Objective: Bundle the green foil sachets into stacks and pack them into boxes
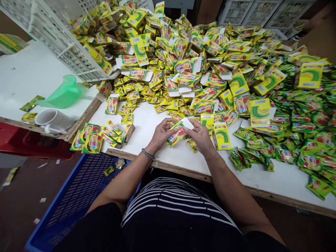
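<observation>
Between my two hands is a small yellow-green candy box (176, 137) with a white flap (187, 123) standing up at its right end. My left hand (163, 134), below a beaded bracelet (148, 153), grips the box's left side. The fingers of my right hand (200, 134) are closed at the flap end. A small yellow packet (192, 144) lies on the table just under the hands. Flat yellow boxes (221, 136) lie right of my right hand. To the left, several packets and boxes (92, 139) sit grouped at the table edge.
A large heap of open-flapped boxes (183, 66) covers the back of the white table (141, 140). Green sachets (309, 140) pile up at right. A white crate (60, 45), green scoop (64, 92) and white mug (54, 119) stand left; a blue basket (70, 199) is below.
</observation>
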Motion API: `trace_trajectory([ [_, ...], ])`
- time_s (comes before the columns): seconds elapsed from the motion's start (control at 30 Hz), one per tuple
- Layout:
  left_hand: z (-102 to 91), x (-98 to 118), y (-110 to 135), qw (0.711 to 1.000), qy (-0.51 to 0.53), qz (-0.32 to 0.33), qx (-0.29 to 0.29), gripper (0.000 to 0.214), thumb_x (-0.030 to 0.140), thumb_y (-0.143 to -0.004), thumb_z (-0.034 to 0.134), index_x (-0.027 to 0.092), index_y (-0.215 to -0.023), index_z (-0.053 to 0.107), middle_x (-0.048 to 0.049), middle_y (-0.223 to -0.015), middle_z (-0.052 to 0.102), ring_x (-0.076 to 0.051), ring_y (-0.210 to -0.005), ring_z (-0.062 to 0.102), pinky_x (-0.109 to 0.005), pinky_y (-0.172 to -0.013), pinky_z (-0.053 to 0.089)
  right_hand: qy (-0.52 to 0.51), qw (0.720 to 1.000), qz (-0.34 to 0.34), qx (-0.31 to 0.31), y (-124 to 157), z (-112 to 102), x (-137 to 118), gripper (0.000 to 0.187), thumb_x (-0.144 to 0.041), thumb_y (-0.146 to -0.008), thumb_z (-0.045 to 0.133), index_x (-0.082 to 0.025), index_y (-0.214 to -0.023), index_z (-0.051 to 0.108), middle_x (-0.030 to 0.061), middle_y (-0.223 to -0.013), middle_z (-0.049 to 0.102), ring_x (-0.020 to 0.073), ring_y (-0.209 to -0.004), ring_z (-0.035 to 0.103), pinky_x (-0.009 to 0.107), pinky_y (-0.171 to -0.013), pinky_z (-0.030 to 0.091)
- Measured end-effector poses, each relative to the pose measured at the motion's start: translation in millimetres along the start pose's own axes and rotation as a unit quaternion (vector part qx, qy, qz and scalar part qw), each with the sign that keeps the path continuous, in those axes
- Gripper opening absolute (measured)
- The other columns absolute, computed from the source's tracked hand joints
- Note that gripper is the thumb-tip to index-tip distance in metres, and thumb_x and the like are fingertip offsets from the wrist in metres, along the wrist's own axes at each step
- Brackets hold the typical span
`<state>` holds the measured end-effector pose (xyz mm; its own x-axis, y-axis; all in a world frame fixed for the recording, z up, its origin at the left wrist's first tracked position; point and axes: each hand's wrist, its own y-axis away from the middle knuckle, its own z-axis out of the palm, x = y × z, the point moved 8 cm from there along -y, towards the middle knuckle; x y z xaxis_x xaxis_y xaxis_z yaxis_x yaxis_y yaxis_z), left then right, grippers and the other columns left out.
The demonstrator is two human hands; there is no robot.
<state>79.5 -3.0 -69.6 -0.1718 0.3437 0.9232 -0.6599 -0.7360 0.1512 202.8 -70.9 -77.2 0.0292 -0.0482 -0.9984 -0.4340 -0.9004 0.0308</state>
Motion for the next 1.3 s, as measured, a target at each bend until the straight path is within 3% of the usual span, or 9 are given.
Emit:
trace_trajectory([
  [0.2, -12.9, -3, -1, 0.999, -0.015, 0.008, 0.05, 0.057, 0.04, -0.057, 0.087, 0.018, -0.098, 0.055, 0.0074, -0.062, 0.062, -0.007, -0.055, 0.057, -0.018, -0.056, 0.042, 0.101, 0.993, -0.062, -0.025, 6, 4, -18, 0.034, -0.046, -0.081, 0.065, -0.026, -0.108, 0.074, 0.0035, -0.119, 0.072, 0.0234, -0.114, 0.065, 0.044, -0.107, 0.047],
  [0.47, -9.9, -2, -1, 0.999, 0.001, 0.011, 0.048, 0.053, 0.037, -0.056, 0.088, 0.016, -0.095, 0.057, 0.0045, -0.068, 0.067, -0.008, -0.06, 0.06, -0.019, -0.061, 0.045, -0.077, 0.994, 0.057, 0.047, 0, 2, 13, 0.038, -0.045, -0.065, 0.079, -0.022, -0.096, 0.076, 0.0045, -0.099, 0.078, 0.0246, -0.091, 0.072, 0.045, -0.091, 0.058],
  [0.6, -8.4, -2, -1, 0.999, -0.008, 0.015, 0.038, 0.053, 0.037, -0.056, 0.088, 0.016, -0.095, 0.059, 0.0033, -0.069, 0.068, -0.008, -0.062, 0.061, -0.02, -0.063, 0.046, -0.077, 0.993, 0.072, 0.047, -2, -3, 17, 0.034, -0.045, -0.068, 0.077, -0.024, -0.094, 0.077, 0.0028, -0.093, 0.078, 0.024, -0.091, 0.073, 0.044, -0.09, 0.058],
  [0.8, -11.8, -2, 0, 0.999, 0.002, 0.013, 0.048, 0.051, 0.039, -0.058, 0.087, 0.015, -0.094, 0.061, 0.003, -0.068, 0.068, -0.009, -0.062, 0.062, -0.022, -0.064, 0.047, 0.066, 0.998, -0.019, -0.006, 10, -2, -5, 0.032, -0.045, -0.081, 0.066, -0.026, -0.104, 0.076, 0.0028, -0.109, 0.076, 0.0251, -0.107, 0.069, 0.048, -0.1, 0.052],
  [0.97, -9.4, -6, 2, 0.997, 0.045, -0.014, 0.057, 0.048, 0.035, -0.056, 0.087, 0.016, -0.091, 0.061, 0.0039, -0.065, 0.066, -0.009, -0.057, 0.058, -0.021, -0.06, 0.044, 0.222, 0.963, -0.143, 0.053, 33, 16, -29, 0.039, -0.04, -0.09, 0.053, -0.022, -0.12, 0.069, 0.0112, -0.121, 0.071, 0.0285, -0.112, 0.065, 0.048, -0.102, 0.049],
  [1.07, -11.1, -5, 2, 0.997, 0.049, -0.01, 0.064, 0.043, 0.035, -0.059, 0.085, 0.017, -0.09, 0.062, 0.0064, -0.058, 0.061, -0.007, -0.053, 0.053, -0.02, -0.056, 0.04, 0.266, 0.947, -0.164, 0.072, 38, 30, -32, 0.042, -0.039, -0.092, 0.05, -0.021, -0.127, 0.065, 0.0129, -0.126, 0.068, 0.0295, -0.117, 0.062, 0.049, -0.105, 0.046],
  [1.2, -29.1, 15, 6, 0.991, -0.108, -0.024, 0.07, 0.044, 0.041, -0.055, 0.087, 0.018, -0.085, 0.064, 0.006, -0.053, 0.057, -0.008, -0.048, 0.046, -0.021, -0.051, 0.033, 0.269, 0.952, -0.144, 0.01, 37, 35, -28, 0.034, -0.037, -0.093, 0.05, -0.024, -0.119, 0.068, 0.0097, -0.118, 0.071, 0.0282, -0.111, 0.065, 0.048, -0.101, 0.05],
  [1.27, -46.8, 36, 13, 0.954, -0.29, -0.051, 0.063, 0.04, 0.043, -0.056, 0.086, 0.018, -0.08, 0.066, 0.0029, -0.055, 0.061, -0.01, -0.049, 0.048, -0.022, -0.051, 0.031, 0.277, 0.95, -0.147, 0.01, 41, 20, -30, 0.028, -0.036, -0.093, 0.051, -0.027, -0.111, 0.07, 0.0077, -0.114, 0.073, 0.0271, -0.11, 0.065, 0.048, -0.1, 0.051],
  [1.3, -58.9, 50, 17, 0.912, -0.4, -0.056, 0.075, 0.034, 0.042, -0.059, 0.084, 0.019, -0.077, 0.068, 0.0022, -0.055, 0.062, -0.012, -0.051, 0.049, -0.023, -0.052, 0.031, 0.288, 0.945, -0.152, 0.032, 45, 6, -32, 0.026, -0.036, -0.093, 0.051, -0.028, -0.108, 0.071, 0.0073, -0.112, 0.073, 0.0265, -0.108, 0.066, 0.047, -0.099, 0.051],
])
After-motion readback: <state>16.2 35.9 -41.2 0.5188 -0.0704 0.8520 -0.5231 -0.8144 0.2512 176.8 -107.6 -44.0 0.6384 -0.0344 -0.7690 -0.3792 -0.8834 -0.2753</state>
